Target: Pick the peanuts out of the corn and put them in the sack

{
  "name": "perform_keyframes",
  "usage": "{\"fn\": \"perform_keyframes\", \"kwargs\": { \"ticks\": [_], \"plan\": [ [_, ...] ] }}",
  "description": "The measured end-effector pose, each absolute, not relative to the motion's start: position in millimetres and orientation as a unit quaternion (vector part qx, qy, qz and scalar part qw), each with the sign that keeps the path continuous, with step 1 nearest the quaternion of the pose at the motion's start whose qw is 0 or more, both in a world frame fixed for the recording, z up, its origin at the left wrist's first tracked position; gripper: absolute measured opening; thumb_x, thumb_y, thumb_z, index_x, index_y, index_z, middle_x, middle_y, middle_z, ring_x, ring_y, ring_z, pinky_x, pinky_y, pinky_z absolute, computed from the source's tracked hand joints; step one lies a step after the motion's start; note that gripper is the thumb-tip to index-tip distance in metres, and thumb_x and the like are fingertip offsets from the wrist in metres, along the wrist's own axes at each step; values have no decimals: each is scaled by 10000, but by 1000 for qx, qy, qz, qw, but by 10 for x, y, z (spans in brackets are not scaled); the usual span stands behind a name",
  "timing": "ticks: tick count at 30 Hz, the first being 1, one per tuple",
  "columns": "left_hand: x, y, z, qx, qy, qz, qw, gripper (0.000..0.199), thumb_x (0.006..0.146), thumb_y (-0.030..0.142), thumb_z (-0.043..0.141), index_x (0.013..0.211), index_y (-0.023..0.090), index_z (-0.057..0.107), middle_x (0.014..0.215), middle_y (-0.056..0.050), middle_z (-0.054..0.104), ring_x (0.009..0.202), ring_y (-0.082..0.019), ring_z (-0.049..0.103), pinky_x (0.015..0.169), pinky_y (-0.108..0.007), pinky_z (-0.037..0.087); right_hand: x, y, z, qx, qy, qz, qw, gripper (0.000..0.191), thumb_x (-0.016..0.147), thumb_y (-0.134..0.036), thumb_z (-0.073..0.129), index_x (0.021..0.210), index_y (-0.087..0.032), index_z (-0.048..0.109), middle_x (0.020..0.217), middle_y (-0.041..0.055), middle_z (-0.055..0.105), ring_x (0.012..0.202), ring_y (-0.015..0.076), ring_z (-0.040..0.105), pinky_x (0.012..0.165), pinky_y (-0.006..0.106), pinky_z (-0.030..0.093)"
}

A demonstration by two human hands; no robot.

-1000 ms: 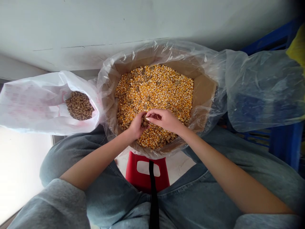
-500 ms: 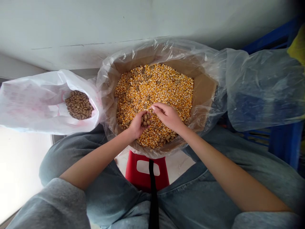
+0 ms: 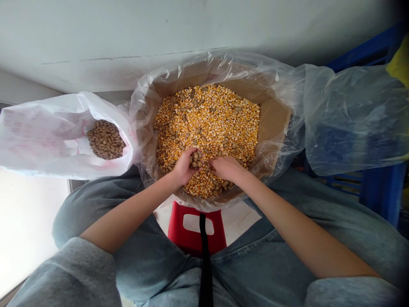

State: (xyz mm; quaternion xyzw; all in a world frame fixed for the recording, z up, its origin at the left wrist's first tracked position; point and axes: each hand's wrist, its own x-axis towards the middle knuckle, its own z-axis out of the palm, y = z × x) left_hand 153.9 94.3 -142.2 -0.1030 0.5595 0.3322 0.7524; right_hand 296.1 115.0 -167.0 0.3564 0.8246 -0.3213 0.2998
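Corn kernels [image 3: 223,115] mixed with brown peanuts in their shells fill a large box lined with clear plastic [image 3: 277,76]. Over the near part of the kernels, my left hand [image 3: 184,167] is cupped around several peanuts [image 3: 196,159]. Just to its right, my right hand [image 3: 226,168] points down at the corn with its fingers closed together; what they pinch, if anything, is hidden. A white bag [image 3: 57,136] lies open on the left, with a heap of peanuts [image 3: 106,140] inside.
A red stool [image 3: 179,230] stands between my legs under the box's near edge, with a black strap [image 3: 206,264] hanging in front. Blue crates [image 3: 383,192] and loose clear plastic [image 3: 354,119] are at the right. A pale wall [image 3: 128,30] rises behind the box.
My right hand has moved down and slightly right, away from my left fingertips to the kernels. My left hand has stayed in place, still holding peanuts.
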Motion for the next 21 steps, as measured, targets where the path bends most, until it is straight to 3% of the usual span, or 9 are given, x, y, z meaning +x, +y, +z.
{"fn": "perform_keyframes", "kwargs": {
  "ticks": [9, 15, 18, 21],
  "plan": [
    [1545, 954, -1400, -107, 564, 327, 750, 110, 705, 255, 443, 659, 177, 506, 575, 16, 525, 446, -80, 484, 394, -195, 364, 2962, 1121, -1711, 345, 845, -307, 269, 234, 741, -252, 408, 923, -178, 535, 891, 98, 608, 787, 245, 569, 606, 326, 424],
    [1545, 953, -1408, -120, 558, 328, 753, 112, 712, 249, 438, 659, 176, 505, 571, 18, 522, 457, -77, 488, 414, -196, 381, 2943, 1179, -1643, 376, 823, -317, 283, 229, 763, -258, 380, 881, -168, 555, 880, 96, 611, 770, 219, 571, 595, 283, 405],
    [1542, 951, -1410, -118, 555, 332, 753, 116, 714, 250, 434, 662, 176, 506, 573, 18, 521, 465, -80, 492, 413, -197, 379, 2936, 1259, -1574, 428, 812, -320, 233, 224, 760, -291, 388, 874, -183, 548, 878, 72, 610, 755, 206, 566, 572, 267, 387],
    [1541, 953, -1411, -119, 558, 334, 750, 115, 712, 248, 434, 664, 175, 508, 574, 15, 520, 467, -81, 492, 411, -199, 376, 2918, 1316, -1490, 496, 789, -340, 125, 225, 775, -328, 384, 882, -198, 533, 853, 36, 607, 733, 168, 553, 576, 241, 369]
  ]
}}
